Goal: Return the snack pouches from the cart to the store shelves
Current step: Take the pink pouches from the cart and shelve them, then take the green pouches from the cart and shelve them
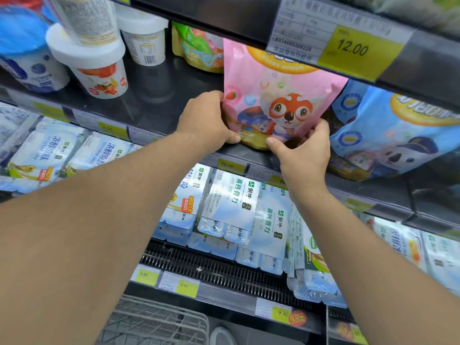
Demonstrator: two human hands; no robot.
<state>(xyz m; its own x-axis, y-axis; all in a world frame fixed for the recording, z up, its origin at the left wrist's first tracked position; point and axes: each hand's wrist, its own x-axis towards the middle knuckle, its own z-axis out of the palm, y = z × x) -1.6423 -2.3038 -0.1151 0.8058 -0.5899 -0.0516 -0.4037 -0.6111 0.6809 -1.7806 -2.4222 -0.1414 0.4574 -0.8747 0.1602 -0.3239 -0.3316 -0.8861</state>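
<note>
Your left hand (pixel 206 120) grips the lower left edge of the pink pouch (pixel 278 95), thumb curled onto its gold bottom band and fingers hidden behind the side. Your right hand (pixel 303 148) pinches the pouch's lower right corner, thumb on the front of the gold band and fingers wrapped round the edge. Both of your bare forearms reach up and forward from the lower part of the view.

The pink pouch stands upright on the dark shelf (pixel 154 95), its base at the front lip, with a cartoon fox printed on its face and its top hidden behind the price strip of the shelf above. Just beside it on your right lies a blue pouch (pixel 393 130), tilted, with its print upside down and a cartoon koala showing; the two touch or nearly touch at the pink pouch's right edge. Behind the pink pouch, to the left, a green and gold pouch (pixel 196 48) stands further back on the same shelf.

Well to the left on that shelf stand white tubs (pixel 94 68), some stacked. The yellow price tag (pixel 353 49) above reads 12.00. Below the shelf lie rows of pale blue milk packs (pixel 231 207), and a wire cart (pixel 154 322) shows at the bottom edge.
</note>
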